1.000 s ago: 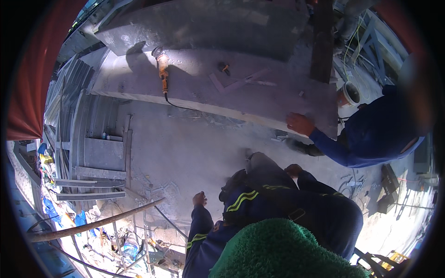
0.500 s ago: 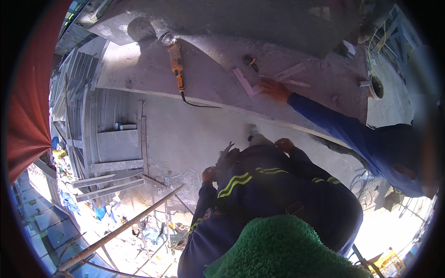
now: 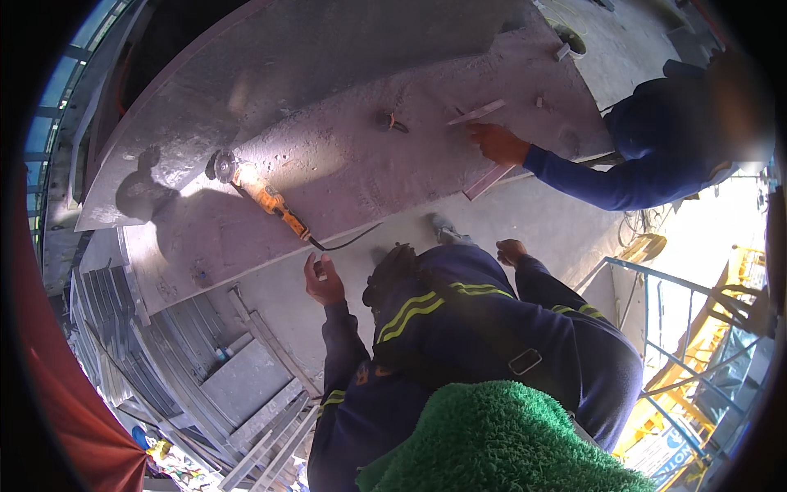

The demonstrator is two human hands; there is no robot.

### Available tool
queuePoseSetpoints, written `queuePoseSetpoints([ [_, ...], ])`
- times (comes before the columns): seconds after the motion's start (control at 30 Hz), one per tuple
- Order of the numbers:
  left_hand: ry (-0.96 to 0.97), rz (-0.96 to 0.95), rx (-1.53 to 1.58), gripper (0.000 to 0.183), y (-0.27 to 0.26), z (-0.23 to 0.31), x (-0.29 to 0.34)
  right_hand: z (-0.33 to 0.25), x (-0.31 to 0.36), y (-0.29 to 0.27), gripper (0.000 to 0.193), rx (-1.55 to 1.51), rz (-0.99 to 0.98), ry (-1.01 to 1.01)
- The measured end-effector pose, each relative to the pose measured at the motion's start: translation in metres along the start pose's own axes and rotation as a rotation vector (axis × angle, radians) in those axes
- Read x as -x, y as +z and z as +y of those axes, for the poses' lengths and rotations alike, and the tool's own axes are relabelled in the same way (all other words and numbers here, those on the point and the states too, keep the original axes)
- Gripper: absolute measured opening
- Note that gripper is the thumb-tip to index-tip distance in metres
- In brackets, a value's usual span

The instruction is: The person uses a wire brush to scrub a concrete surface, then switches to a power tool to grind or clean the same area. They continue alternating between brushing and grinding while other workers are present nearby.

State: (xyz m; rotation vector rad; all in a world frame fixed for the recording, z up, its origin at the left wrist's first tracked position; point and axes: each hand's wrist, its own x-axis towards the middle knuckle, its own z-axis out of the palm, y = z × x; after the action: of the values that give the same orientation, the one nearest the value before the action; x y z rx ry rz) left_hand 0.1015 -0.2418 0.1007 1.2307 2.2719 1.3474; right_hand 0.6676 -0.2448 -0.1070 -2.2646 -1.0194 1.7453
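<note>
My left hand [image 3: 325,279] is raised with fingers apart and holds nothing. Just beyond it, at the edge of a dusty slab [image 3: 352,189], lies an orange angle grinder [image 3: 269,197], its disc end pointing away to the left and its black cord [image 3: 348,243] trailing over the edge. My right hand [image 3: 511,251] hangs on the right side of my body, its fingers curled with nothing visible in them. Across the slab a co-worker's hand [image 3: 498,144] reaches over a flat, pale strip [image 3: 489,180]; whether it grips the strip cannot be told.
A small black-and-orange object [image 3: 392,121] and another thin strip [image 3: 477,111] lie on the slab. A large grey sheet [image 3: 303,74] covers its far side. Metal profiles [image 3: 270,435] are stacked at lower left. A blue metal frame [image 3: 656,328] stands at right, a bucket [image 3: 570,41] beyond.
My view has turned and come closer to the grinder. My left hand has risen from my side toward the grinder, fingers spreading. The co-worker's hand and the strips have shifted.
</note>
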Motion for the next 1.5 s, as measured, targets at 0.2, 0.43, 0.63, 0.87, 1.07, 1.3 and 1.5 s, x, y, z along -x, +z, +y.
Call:
queuePoseSetpoints([
  [0.2, 0.373, -0.67, 0.117, 0.033, -0.005, 0.044, -0.081, -0.038, 0.101, 0.066, 0.03, 0.057, 0.01, -0.025],
  [0.43, 0.497, -0.724, 0.215, 0.031, 0.016, 0.1, -0.127, 0.001, 0.097, 0.106, 0.037, 0.681, 0.072, -0.51],
  [0.63, 0.503, -0.437, 0.358, 0.032, 0.011, 0.168, -0.229, -0.016, 0.094, 0.08, 0.039, 0.0, 0.089, -0.037],
  [0.87, 0.771, 0.024, 0.202, 0.034, -0.004, 0.284, -0.341, -0.19, 0.086, -0.027, 0.037, 0.249, 0.181, -0.48],
  [1.07, 0.895, 0.295, 0.004, 0.046, 0.044, 0.362, -0.427, -0.366, 0.118, -0.137, 0.034, 0.15, 0.395, -0.717],
  [1.3, 0.563, 0.389, -0.19, 0.059, 0.118, 0.377, -0.453, -0.471, 0.153, -0.214, 0.032, 0.028, 0.56, -0.988],
  [1.5, 0.8, 0.462, -0.029, 0.061, 0.105, 0.347, -0.446, -0.528, 0.186, -0.239, 0.031, -0.003, 0.632, -1.104],
])
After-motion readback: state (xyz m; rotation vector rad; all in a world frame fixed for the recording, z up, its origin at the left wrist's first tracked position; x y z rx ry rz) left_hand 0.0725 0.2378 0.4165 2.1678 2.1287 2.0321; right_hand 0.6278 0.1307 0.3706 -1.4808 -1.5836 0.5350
